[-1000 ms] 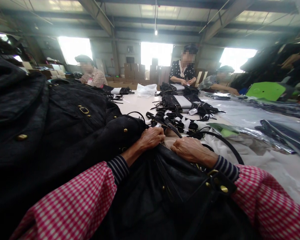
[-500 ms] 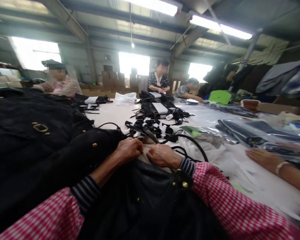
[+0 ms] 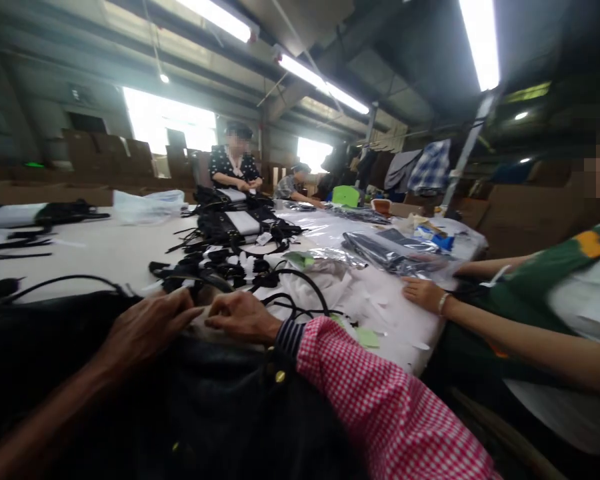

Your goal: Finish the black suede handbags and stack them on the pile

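A black handbag (image 3: 230,393) with gold studs lies in front of me, its mouth facing the table and pale lining showing there. My left hand (image 3: 153,323) is closed on the left side of the mouth, fingers curled and thumb pointing right. Opposite it, my right hand (image 3: 245,317) grips the bag's edge with bent fingers. The fingertips of both hands are partly hidden. A thin black handle (image 3: 305,283) arches beyond my right hand. At the left lies more black bag material (image 3: 45,327).
On the white table (image 3: 130,250) are stacked black bags with white wraps (image 3: 243,223), clear plastic (image 3: 147,205) and crumpled white sheets (image 3: 350,293). A co-worker's hand (image 3: 423,297) rests at the right beside plastic-wrapped dark bags (image 3: 380,248). Other people stand across the table.
The view has swung right, bringing the co-worker in green into sight. My left thumb now sticks out toward my right hand. Both hands stay at the handbag's mouth.
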The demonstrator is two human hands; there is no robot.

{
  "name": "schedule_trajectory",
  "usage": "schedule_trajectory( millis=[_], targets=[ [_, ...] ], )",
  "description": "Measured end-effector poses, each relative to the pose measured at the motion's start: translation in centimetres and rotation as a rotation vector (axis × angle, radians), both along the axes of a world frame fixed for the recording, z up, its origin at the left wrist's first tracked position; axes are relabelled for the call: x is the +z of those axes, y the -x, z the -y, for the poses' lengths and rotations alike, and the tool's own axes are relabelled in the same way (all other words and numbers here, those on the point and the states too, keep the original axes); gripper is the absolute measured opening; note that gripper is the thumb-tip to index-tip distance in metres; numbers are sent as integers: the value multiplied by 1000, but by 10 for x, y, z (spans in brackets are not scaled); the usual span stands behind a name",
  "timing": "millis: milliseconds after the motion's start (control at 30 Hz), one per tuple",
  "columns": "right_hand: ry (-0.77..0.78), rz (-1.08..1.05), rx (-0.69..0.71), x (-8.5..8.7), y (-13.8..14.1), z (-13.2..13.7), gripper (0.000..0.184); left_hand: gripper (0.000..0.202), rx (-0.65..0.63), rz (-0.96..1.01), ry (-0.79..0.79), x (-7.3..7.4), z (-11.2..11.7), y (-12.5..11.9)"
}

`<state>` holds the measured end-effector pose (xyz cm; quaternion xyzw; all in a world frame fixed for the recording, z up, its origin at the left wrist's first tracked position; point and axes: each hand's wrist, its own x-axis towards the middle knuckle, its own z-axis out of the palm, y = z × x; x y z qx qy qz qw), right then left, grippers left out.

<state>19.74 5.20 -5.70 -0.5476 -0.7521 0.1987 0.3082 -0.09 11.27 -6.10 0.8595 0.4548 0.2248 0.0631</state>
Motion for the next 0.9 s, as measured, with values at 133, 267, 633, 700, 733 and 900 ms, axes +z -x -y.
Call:
schedule_trajectory(
  millis=[133, 267, 633, 700, 733, 900],
  targets=[
    [125, -446, 139, -9, 7, -8, 17, 35, 84, 46, 59, 17, 22, -16],
    [140, -656, 163, -21, 17, -18, 14, 37, 110, 128, 57, 16, 23, -17],
    [-35, -733, -16, -41, 18, -15, 22, 31, -242, 561, 569, 6, 12, -9],
    [-140, -634, -34, -41, 17, -14, 20, 27, -207, 619, 577, 2, 12, -11],
    [-172, -606, -44, -41, 17, -13, 20, 24, -185, 627, 570, 0, 12, -12],
    [-175, -626, -52, -36, 13, -8, 24, 20, -167, 627, 543, -1, 12, -13]
  ],
)
